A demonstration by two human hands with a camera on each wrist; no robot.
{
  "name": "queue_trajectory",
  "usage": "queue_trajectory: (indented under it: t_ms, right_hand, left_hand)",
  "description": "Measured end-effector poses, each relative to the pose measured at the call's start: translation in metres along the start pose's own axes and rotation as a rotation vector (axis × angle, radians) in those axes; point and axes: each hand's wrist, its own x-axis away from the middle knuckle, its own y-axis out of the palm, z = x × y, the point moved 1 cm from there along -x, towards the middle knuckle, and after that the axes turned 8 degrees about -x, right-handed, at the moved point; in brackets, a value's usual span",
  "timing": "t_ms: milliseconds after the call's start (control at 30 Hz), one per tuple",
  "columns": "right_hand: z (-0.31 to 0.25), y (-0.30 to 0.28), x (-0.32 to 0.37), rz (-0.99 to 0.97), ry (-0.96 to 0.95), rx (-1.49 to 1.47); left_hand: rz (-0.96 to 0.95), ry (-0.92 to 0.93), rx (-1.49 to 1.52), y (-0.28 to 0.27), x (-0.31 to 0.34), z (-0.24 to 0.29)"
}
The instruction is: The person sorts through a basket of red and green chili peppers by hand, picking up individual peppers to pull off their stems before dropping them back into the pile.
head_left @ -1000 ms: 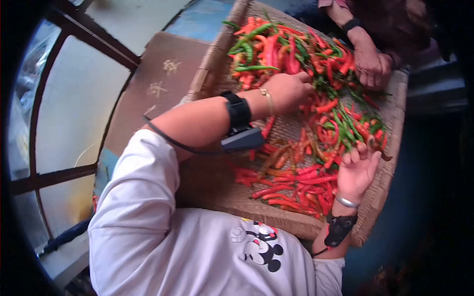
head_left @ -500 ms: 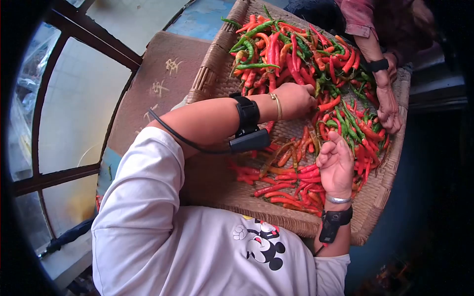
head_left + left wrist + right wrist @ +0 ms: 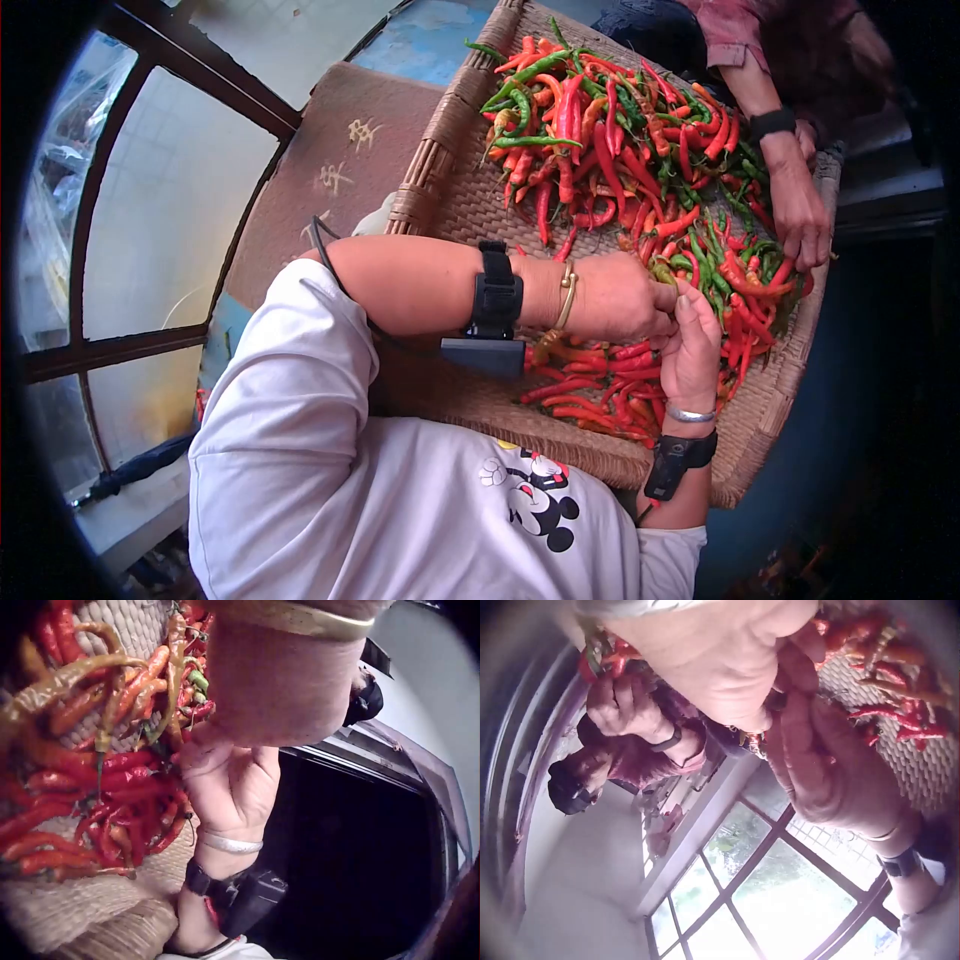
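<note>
In the head view my left hand (image 3: 615,295), with a gold bracelet, meets my right hand (image 3: 692,350), with a silver bracelet, over the lower middle of a woven basket (image 3: 445,215). A yellow-green chili pepper (image 3: 664,271) shows at the fingertips, held by the left hand. The right thumb and fingers pinch in at the same spot; much of the pepper is hidden behind the fingers. The right wrist view shows both hands' fingertips together, left hand (image 3: 832,765) and right hand (image 3: 712,667). Red chili peppers (image 3: 600,390) lie close below the hands.
A large heap of red and green chili peppers (image 3: 610,120) fills the basket's far end. Another person's hand (image 3: 800,215) reaches over the right rim, fingers down by the peppers. A brown board (image 3: 350,130) and a framed window (image 3: 180,190) stand at the left.
My left hand has come back from the heap toward me with a chili pepper and joined the right hand. The right hand earlier moved left, away from the basket's right side.
</note>
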Motion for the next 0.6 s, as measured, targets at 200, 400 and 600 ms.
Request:
queue_trajectory:
  t_ms: [200,400,600]
  right_hand:
    - [-0.01,0.011,0.001,0.084,-0.021,-0.096]
    - [-0.042,-0.036,0.004,0.111,-0.44,-0.434]
    - [-0.029,-0.058,-0.003,0.065,-0.23,-0.669]
  left_hand:
    - [0.237,0.169,0.093,-0.004,-0.005,-0.007]
    - [-0.082,-0.376,-0.279,-0.013,0.0,-0.051]
    - [-0.318,-0.561,-0.447,-0.007,0.005,-0.074]
